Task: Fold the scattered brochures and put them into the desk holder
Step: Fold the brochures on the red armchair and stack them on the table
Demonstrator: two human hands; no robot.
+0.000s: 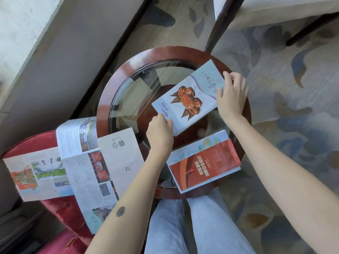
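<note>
Over glass table [103,107], left hand [160,132] and right hand [232,96] pinch crab brochure [189,83] ends.

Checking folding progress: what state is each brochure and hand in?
crab brochure: folded, held over the table.
red brochure: folded, flat on the table.
white brochure: unfolded, left of the table.
map brochure: unfolded, on the red cushion.
left hand: pinches the crab brochure's near corner.
right hand: holds its far edge.

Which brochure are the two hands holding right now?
The pale blue crab brochure on the round table: the left hand and right hand grip its opposite ends. The red brochure and the two unfolded sheets are not held.
</note>
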